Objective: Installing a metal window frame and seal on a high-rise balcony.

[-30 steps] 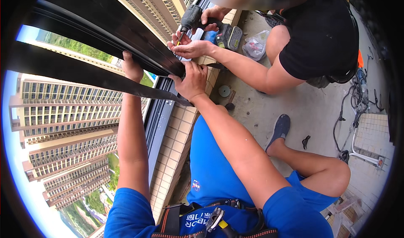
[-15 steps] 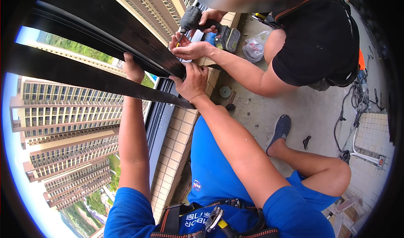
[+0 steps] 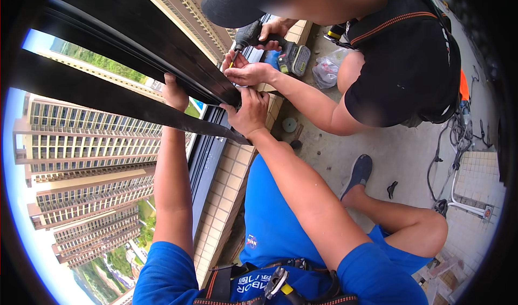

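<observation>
A dark metal window frame post [image 3: 156,51] rises from the sill track. My left hand [image 3: 175,93] grips its outer side, thumb on the near face and the other fingers hidden behind it. My right hand [image 3: 249,112] is wrapped round the inner side close to the foot of the post. Just beyond it, a co-worker holds a black cordless drill [image 3: 249,35] in one hand. The co-worker's other hand [image 3: 249,73] is cupped below the thin bit, near the post; what lies in its palm is too small to make out.
A black strip [image 3: 118,97] slants across in front of my left forearm. The tiled ledge [image 3: 224,181] carries a dark sill track [image 3: 202,164], with tall buildings and a drop outside it. A plastic bag [image 3: 328,67] lies near the co-worker's knee; cables [image 3: 458,132] lie on the right.
The co-worker has leaned in, bringing a dark cap into view. The drill and the cupped hand have shifted slightly right and down in the view. My hands keep hold of the post.
</observation>
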`<state>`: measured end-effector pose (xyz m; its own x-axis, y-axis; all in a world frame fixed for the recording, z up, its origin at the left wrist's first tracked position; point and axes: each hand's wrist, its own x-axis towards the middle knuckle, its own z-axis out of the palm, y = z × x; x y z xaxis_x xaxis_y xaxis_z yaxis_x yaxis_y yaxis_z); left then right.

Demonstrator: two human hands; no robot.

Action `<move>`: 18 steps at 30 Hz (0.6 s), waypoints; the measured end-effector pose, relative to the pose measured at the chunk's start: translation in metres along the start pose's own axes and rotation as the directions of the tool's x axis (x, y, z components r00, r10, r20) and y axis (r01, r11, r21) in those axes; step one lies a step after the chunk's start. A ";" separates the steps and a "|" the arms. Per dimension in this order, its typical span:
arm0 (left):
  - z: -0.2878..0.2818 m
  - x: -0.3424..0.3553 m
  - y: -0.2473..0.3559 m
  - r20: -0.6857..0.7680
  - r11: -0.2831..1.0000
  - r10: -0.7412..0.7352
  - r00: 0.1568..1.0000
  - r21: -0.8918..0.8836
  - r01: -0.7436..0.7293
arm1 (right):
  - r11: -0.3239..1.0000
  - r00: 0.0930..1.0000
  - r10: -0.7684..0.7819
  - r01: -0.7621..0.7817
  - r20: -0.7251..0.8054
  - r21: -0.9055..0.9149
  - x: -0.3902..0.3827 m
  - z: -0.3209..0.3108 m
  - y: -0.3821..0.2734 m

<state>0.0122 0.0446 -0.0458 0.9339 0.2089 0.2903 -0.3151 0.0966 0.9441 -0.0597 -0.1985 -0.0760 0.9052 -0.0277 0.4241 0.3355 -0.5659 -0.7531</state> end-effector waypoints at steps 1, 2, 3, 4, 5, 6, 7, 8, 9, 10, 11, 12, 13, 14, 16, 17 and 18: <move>-0.002 0.000 -0.001 0.007 1.000 -0.004 1.000 0.018 0.004 | 1.000 1.000 0.008 -0.008 0.001 0.010 0.000 -0.001 -0.001; -0.004 0.000 -0.002 0.003 1.000 0.003 1.000 0.018 -0.003 | 1.000 1.000 0.016 -0.016 0.002 0.020 0.000 -0.001 -0.002; -0.002 -0.002 -0.002 -0.013 0.999 -0.003 1.000 0.041 0.003 | 1.000 1.000 0.011 -0.011 0.002 0.018 0.000 -0.001 -0.001; 0.000 -0.002 -0.002 -0.030 0.998 -0.008 1.000 0.064 0.010 | 1.000 1.000 0.012 -0.013 0.004 0.012 0.000 -0.001 0.000; 0.001 -0.001 -0.002 -0.032 0.998 -0.005 0.999 0.062 0.007 | 1.000 1.000 0.014 -0.014 0.007 0.006 0.000 0.000 0.001; 0.000 -0.001 -0.003 -0.036 0.997 0.011 0.999 0.074 -0.008 | 1.000 1.000 0.010 -0.010 0.008 0.007 0.000 0.000 0.000; 0.000 0.000 -0.004 -0.039 0.996 0.026 0.999 0.086 -0.023 | 1.000 1.000 0.002 -0.002 -0.002 0.015 0.000 0.000 0.000; -0.002 0.000 -0.004 -0.042 0.996 0.029 0.999 0.086 -0.025 | 1.000 1.000 -0.005 0.006 -0.012 0.023 0.000 0.000 0.000; -0.002 0.000 -0.004 -0.031 0.997 0.033 0.999 0.077 -0.031 | 1.000 1.000 -0.007 0.008 -0.010 0.022 0.000 0.000 0.000; -0.001 0.000 -0.004 -0.019 0.997 0.038 0.999 0.068 -0.036 | 1.000 1.000 -0.001 0.001 -0.001 0.027 0.001 -0.001 -0.001; -0.001 -0.001 -0.004 -0.022 0.997 0.038 0.999 0.067 -0.036 | 1.000 1.000 0.006 -0.006 0.008 0.031 0.001 -0.001 -0.001; -0.001 0.001 -0.004 -0.005 0.997 0.058 0.998 0.053 -0.057 | 1.000 1.000 0.002 -0.003 0.009 0.031 0.001 -0.001 -0.001; -0.002 0.002 -0.004 0.011 0.996 0.078 0.997 0.040 -0.078 | 0.999 1.000 0.015 -0.016 0.016 0.034 0.000 0.000 -0.001; -0.003 0.000 -0.004 0.009 0.996 0.080 0.997 0.039 -0.080 | 0.999 0.999 0.028 -0.029 0.022 0.037 0.000 0.000 -0.001; -0.003 -0.002 -0.003 -0.010 0.998 0.007 1.000 0.055 -0.006 | 1.000 1.000 0.002 -0.001 -0.002 0.023 -0.003 0.002 0.001; -0.002 0.000 -0.004 -0.009 0.998 0.010 1.000 0.054 -0.009 | 1.000 0.999 -0.021 0.021 -0.024 0.008 -0.003 0.003 0.003; -0.003 -0.001 -0.005 -0.013 0.999 0.024 1.000 0.031 -0.024 | 1.000 1.000 -0.020 0.020 -0.023 0.011 -0.003 0.003 0.002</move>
<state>0.0121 0.0470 -0.0513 0.9237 0.2237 0.3111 -0.3318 0.0610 0.9414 -0.0612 -0.1973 -0.0801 0.8921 -0.0357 0.4504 0.3564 -0.5573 -0.7499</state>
